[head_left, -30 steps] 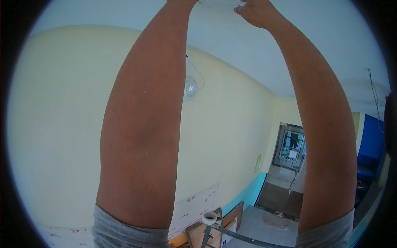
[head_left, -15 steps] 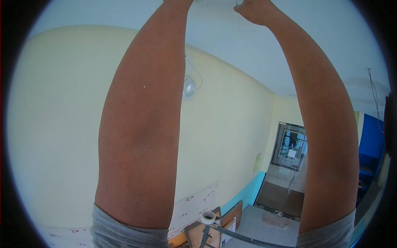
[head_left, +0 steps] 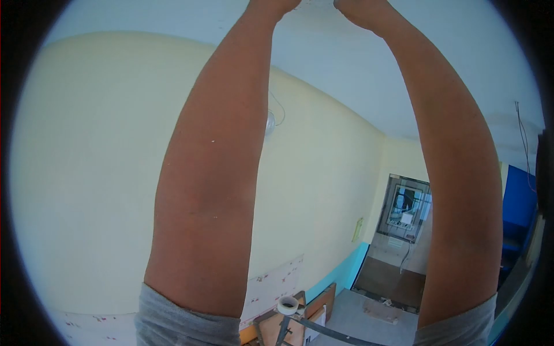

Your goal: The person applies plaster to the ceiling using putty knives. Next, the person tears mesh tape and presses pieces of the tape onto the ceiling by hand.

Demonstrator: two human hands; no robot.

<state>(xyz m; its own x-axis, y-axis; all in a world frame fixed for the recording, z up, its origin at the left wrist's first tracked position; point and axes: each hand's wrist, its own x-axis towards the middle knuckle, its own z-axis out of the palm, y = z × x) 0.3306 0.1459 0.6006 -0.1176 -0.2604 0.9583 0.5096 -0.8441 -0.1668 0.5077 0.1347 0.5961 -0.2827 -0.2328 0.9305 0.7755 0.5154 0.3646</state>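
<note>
Both my arms reach up toward the white ceiling (head_left: 334, 75). At the top edge of the view is my left hand (head_left: 276, 8), seen mostly at the wrist and the heel of the palm; its fingers are cut off. A little to the right, my right hand (head_left: 365, 14) is raised to the same height, its fingers also beyond the frame. Whatever the hands hold or touch cannot be made out. Between them a patch of ceiling looks rough and marked.
A cream wall (head_left: 98, 173) carries a round lamp (head_left: 270, 123) on a wire, partly behind my left arm. Below stand a tape roll (head_left: 287, 305) on a metal frame (head_left: 340, 335) and wooden boards (head_left: 330, 301). Loose wires (head_left: 522, 130) hang at right; a glass door (head_left: 404, 207) is beyond.
My left arm has shifted right, bringing its hand closer to the right one and covering more of the lamp. My right hand has moved slightly right and stays at the ceiling.
</note>
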